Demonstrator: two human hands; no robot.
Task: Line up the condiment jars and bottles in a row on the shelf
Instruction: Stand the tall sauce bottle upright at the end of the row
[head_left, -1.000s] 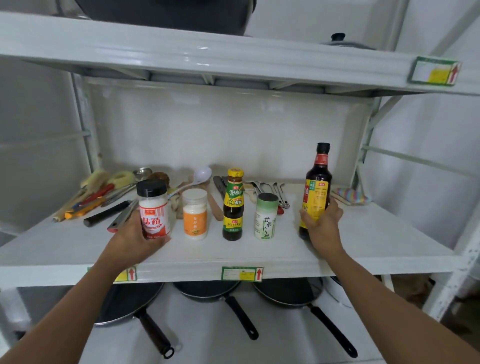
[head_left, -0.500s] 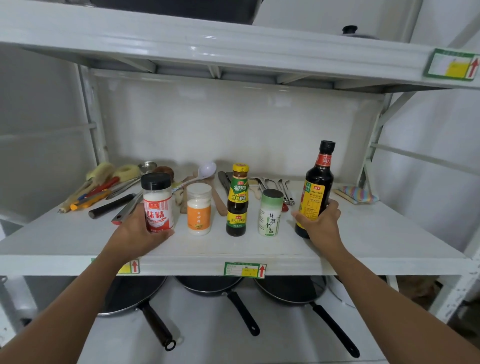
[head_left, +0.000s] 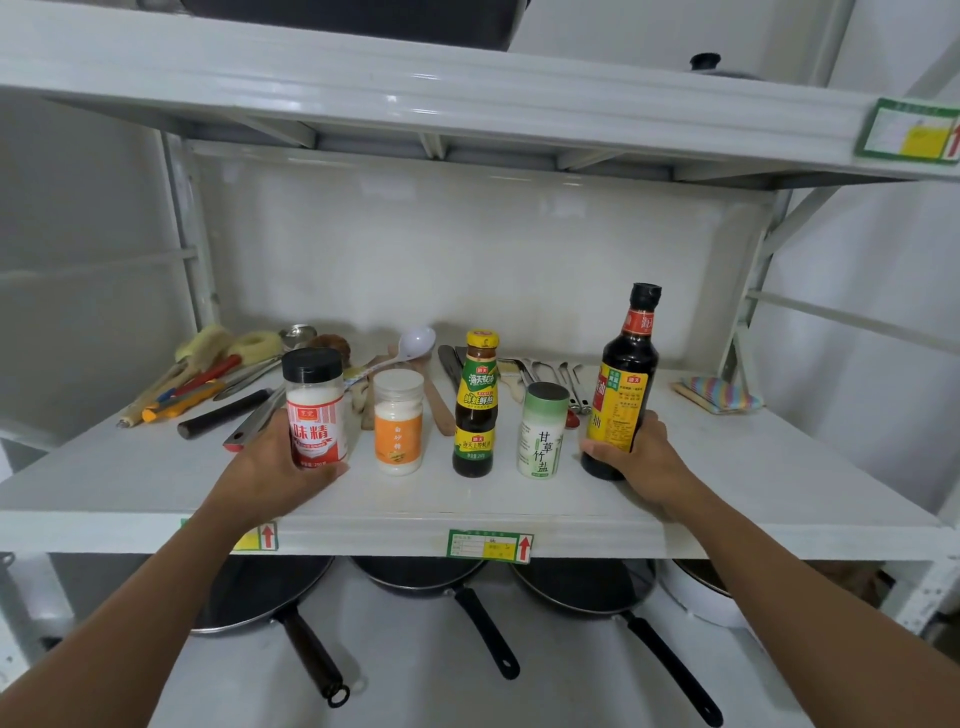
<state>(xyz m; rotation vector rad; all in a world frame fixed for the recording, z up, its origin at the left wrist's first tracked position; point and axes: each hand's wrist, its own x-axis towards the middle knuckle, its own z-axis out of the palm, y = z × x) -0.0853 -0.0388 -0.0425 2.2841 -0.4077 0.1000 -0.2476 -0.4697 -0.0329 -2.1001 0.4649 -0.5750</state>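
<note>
Five condiments stand in a row near the front of the white shelf (head_left: 156, 488). My left hand (head_left: 270, 467) grips the red-labelled jar with a black lid (head_left: 314, 410) at the left end. To its right stand an orange-labelled white jar (head_left: 398, 423), a dark bottle with a yellow cap (head_left: 475, 410) and a green-capped white shaker (head_left: 543, 431). My right hand (head_left: 641, 457) holds the base of the tall dark soy sauce bottle (head_left: 626, 374) at the right end, which leans slightly right.
Kitchen utensils (head_left: 208, 379), a white ladle (head_left: 415, 343) and metal cutlery (head_left: 561, 379) lie behind the row. A striped cloth (head_left: 719, 395) sits at the back right. Black pans (head_left: 415, 577) lie on the lower shelf. Another shelf (head_left: 415, 98) hangs overhead.
The soy sauce bottle in my right hand has shifted left, closer to the green-capped shaker. My left hand keeps its hold on the red-labelled jar.
</note>
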